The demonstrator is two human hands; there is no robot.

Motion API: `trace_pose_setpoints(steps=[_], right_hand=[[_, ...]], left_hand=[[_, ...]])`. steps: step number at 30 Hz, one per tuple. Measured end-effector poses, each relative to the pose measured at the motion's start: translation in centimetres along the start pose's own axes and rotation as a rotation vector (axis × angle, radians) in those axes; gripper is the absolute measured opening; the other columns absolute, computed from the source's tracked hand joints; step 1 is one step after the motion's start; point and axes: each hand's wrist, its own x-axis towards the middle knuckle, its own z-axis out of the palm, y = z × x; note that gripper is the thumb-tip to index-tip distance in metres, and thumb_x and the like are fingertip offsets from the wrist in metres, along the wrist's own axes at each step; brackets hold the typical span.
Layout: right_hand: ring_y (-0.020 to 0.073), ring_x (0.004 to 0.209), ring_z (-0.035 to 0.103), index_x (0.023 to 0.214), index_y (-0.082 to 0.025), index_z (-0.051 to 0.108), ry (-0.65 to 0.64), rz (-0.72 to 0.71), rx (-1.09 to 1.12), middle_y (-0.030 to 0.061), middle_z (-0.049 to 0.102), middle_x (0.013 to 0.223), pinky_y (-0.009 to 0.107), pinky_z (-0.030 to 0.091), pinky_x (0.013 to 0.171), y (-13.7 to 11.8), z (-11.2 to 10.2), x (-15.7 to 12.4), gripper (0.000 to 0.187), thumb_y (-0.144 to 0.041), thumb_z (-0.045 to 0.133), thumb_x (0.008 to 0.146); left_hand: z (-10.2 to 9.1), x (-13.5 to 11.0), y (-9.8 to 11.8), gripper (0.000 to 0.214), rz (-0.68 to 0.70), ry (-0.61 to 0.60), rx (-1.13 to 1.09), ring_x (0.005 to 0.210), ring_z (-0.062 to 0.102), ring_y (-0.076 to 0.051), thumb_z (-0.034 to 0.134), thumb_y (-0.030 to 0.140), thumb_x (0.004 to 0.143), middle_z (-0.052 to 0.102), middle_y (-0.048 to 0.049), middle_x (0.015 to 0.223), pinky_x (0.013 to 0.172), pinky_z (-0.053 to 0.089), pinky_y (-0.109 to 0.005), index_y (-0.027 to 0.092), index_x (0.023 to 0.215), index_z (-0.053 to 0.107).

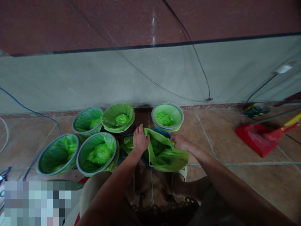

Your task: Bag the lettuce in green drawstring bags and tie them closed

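Observation:
A green plastic bin bag (pixel 164 157) hangs loosely over a blue bin (pixel 162 131) between my feet. Its mouth is spread wide, and the near side drapes outside the bin. My left hand (pixel 141 139) is at the bag's left edge, thumb and fingers closed on the plastic. On the far right side, my right hand (pixel 180 142) pinches the bag's edge with curled fingers. Behind my left hand, another bin with green plastic (pixel 127 143) is partly hidden.
Several bins lined with green bags stand on the tiled floor, including a left bin (pixel 58 171), a front bin (pixel 97 172) and a back bin (pixel 167 105) near the wall. A red dustpan (pixel 256 139) lies right. A blue cable (pixel 30 110) runs along the left.

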Motion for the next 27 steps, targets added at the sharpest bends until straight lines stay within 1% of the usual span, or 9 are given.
trace_pose_setpoints(steps=[2,4,8,15,17,19,21,24,27], right_hand=[[0.0152,0.072,0.059,0.091,-0.018,0.075,-0.016,-0.034,0.046,0.0018,0.067,0.077,0.023,0.04,0.065,-0.4,-0.6,-0.1,0.042,-0.002,0.056,0.057],[0.0134,0.07,0.057,0.087,-0.018,0.073,-0.028,-0.094,0.153,-0.0004,0.065,0.074,0.021,0.04,0.064,-0.7,-0.9,-0.4,0.039,-0.002,0.053,0.057],[0.0119,0.067,0.056,0.077,-0.017,0.069,-0.085,-0.204,0.319,-0.0018,0.063,0.07,0.02,0.039,0.062,-0.7,-1.0,-1.3,0.032,-0.005,0.048,0.055],[0.0134,0.069,0.057,0.074,-0.018,0.067,-0.153,-0.264,0.348,-0.001,0.064,0.072,0.023,0.041,0.066,-0.9,-1.6,-3.0,0.025,-0.01,0.047,0.06],[0.0135,0.07,0.058,0.072,-0.018,0.066,-0.169,-0.268,0.354,-0.0009,0.064,0.073,0.023,0.042,0.067,-1.0,-1.9,-3.3,0.025,-0.009,0.047,0.06],[0.0132,0.07,0.057,0.071,-0.018,0.065,-0.182,-0.258,0.352,-0.001,0.064,0.072,0.023,0.042,0.067,-1.0,-2.1,-3.6,0.024,-0.009,0.046,0.06],[0.0128,0.068,0.056,0.07,-0.018,0.065,-0.21,-0.224,0.36,-0.0014,0.063,0.07,0.023,0.041,0.065,-0.7,-2.5,-3.6,0.021,-0.01,0.048,0.061],[0.0127,0.063,0.054,0.072,-0.018,0.063,-0.318,-0.129,0.413,-0.0025,0.06,0.065,0.023,0.039,0.06,0.1,-3.4,-3.4,0.009,-0.019,0.058,0.065],[0.0141,0.064,0.055,0.077,-0.017,0.061,-0.275,-0.077,0.444,-0.0019,0.061,0.068,0.025,0.041,0.061,0.6,-4.3,-2.8,0.024,-0.038,0.07,0.067]], left_hand=[[-0.1,0.2,0.9,0.065,0.144,0.013,-0.044,0.132,0.049,-0.03,0.059,0.018,0.081,0.05,-0.0199,0.142,0.111,0.039,-0.043,0.011,0.143,0.038],[0.2,0.3,1.7,0.063,0.221,-0.062,-0.109,0.128,0.054,-0.026,0.056,0.017,0.082,0.05,-0.0173,0.143,0.108,0.044,-0.039,0.013,0.143,0.039],[1.7,0.4,2.6,0.066,0.28,-0.239,-0.187,0.126,0.056,-0.022,0.051,0.012,0.081,0.046,-0.014,0.148,0.108,0.045,-0.035,0.014,0.146,0.036],[3.6,1.9,3.1,0.073,0.348,-0.389,-0.119,0.138,0.046,-0.019,0.044,0.003,0.081,0.031,-0.0115,0.16,0.113,0.039,-0.03,0.018,0.151,0.033],[4.1,2.3,3.2,0.073,0.378,-0.408,-0.097,0.137,0.046,-0.019,0.044,0.001,0.08,0.034,-0.011,0.159,0.112,0.039,-0.029,0.019,0.15,0.037],[4.7,2.7,3.1,0.064,0.393,-0.427,-0.046,0.131,0.053,-0.021,0.045,0.002,0.081,0.046,-0.0118,0.151,0.11,0.04,-0.03,0.017,0.144,0.046],[5.1,3.0,3.0,0.047,0.38,-0.446,0.021,0.118,0.061,-0.024,0.045,0.007,0.085,0.062,-0.0135,0.132,0.106,0.043,-0.032,0.013,0.129,0.06],[5.3,3.3,2.8,0.033,0.378,-0.443,0.052,0.107,0.065,-0.024,0.043,0.013,0.089,0.07,-0.0122,0.111,0.103,0.046,-0.034,0.014,0.108,0.07],[4.8,3.5,2.8,0.031,0.381,-0.41,0.029,0.105,0.065,-0.021,0.044,0.016,0.089,0.071,-0.0082,0.109,0.102,0.046,-0.031,0.019,0.104,0.072]])
